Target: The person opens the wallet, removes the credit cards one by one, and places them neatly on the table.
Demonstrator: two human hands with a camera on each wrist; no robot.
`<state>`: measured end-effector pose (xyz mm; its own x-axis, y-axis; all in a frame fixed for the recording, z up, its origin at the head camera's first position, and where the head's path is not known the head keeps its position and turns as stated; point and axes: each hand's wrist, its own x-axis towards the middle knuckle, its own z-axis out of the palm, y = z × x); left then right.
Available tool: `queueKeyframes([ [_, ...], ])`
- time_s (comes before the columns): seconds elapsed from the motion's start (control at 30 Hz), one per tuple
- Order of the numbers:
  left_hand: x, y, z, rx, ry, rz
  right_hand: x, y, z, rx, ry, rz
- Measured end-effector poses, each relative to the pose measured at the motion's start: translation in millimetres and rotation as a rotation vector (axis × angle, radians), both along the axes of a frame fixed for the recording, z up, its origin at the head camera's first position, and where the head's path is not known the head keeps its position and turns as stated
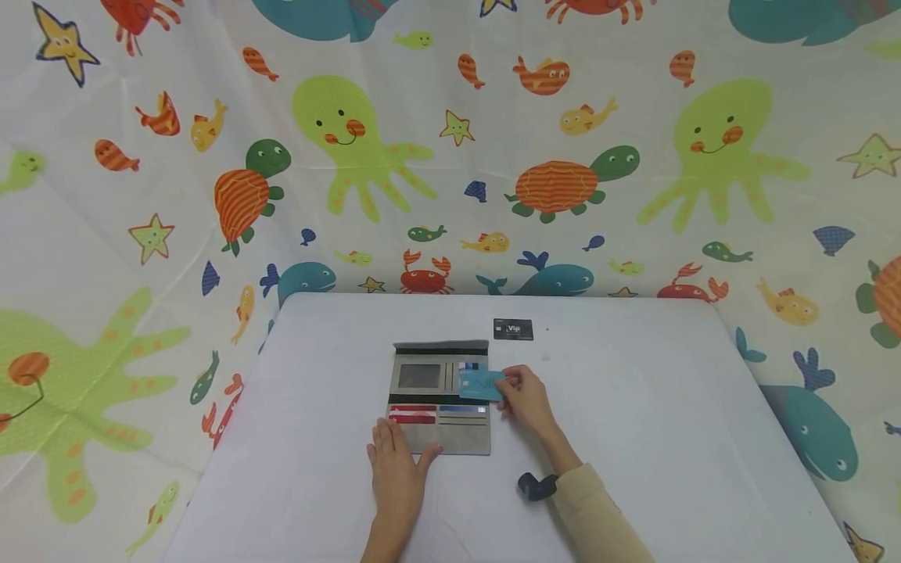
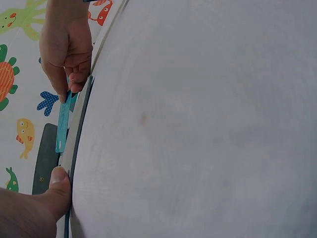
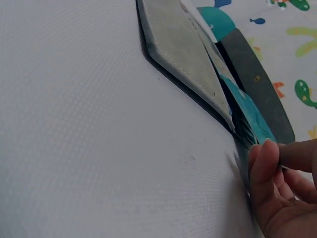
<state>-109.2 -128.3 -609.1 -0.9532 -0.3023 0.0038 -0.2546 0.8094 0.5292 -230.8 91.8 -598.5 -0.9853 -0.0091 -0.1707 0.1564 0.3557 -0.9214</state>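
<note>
Beige cloth on the sleeve (image 1: 598, 512) of the right arm at the near edge, beside a small black rounded device (image 1: 536, 486) at the wrist; bare forearm (image 1: 383, 538) to the left. Beneath all, a white, smooth-covered worktop (image 1: 274, 477).

Just beyond, the left hand (image 1: 397, 477), fingers extended and thumb spread wide, resting on the near-left corner of an unfolded, rectangular grey-beige wallet (image 1: 464, 442) with dark trim; pressing, with no grasp around anything. To the right and slightly farther off, the right hand (image 1: 525, 397), grasping the outer end of a turquoise rectangular card (image 1: 480, 384) between thumb and fingers.

Across the wallet's near panel, red-and-white cards (image 1: 412, 410) in the left slots and a blue-and-white card (image 1: 462, 409) in the right. On the far panel, a dark rectangular window (image 1: 419, 376) at left; at right, the turquoise card over the slots, partly past the wallet's right edge, depth of insertion impossible to tell. Along the far edge, a dark flap (image 1: 439, 346), with a small round stud (image 3: 257, 78) visible from the right wrist.

Farther back, flat on the worktop, a black card marked "Vip" (image 1: 513, 329). Behind everything, a white cloth backdrop (image 1: 401, 109) printed with lime-green octopuses (image 1: 329, 102), orange-shelled turtles (image 1: 556, 188) and teal whales (image 1: 559, 280).
</note>
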Motion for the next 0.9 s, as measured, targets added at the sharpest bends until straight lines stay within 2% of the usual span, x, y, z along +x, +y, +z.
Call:
queueKeyframes([
  [0.37,-1.2,0,-0.7,-0.014,-0.007,0.002,-4.4,4,1.6,0.068,-0.008,-0.023],
  [0.63,-1.2,1,0.4,-0.008,-0.013,0.003,-6.4,12,-2.1,0.023,-0.012,-0.045],
  [0.9,-0.2,2,1.6,-0.01,-0.021,0.004,-11.5,24,-2.7,0.024,0.009,-0.106],
])
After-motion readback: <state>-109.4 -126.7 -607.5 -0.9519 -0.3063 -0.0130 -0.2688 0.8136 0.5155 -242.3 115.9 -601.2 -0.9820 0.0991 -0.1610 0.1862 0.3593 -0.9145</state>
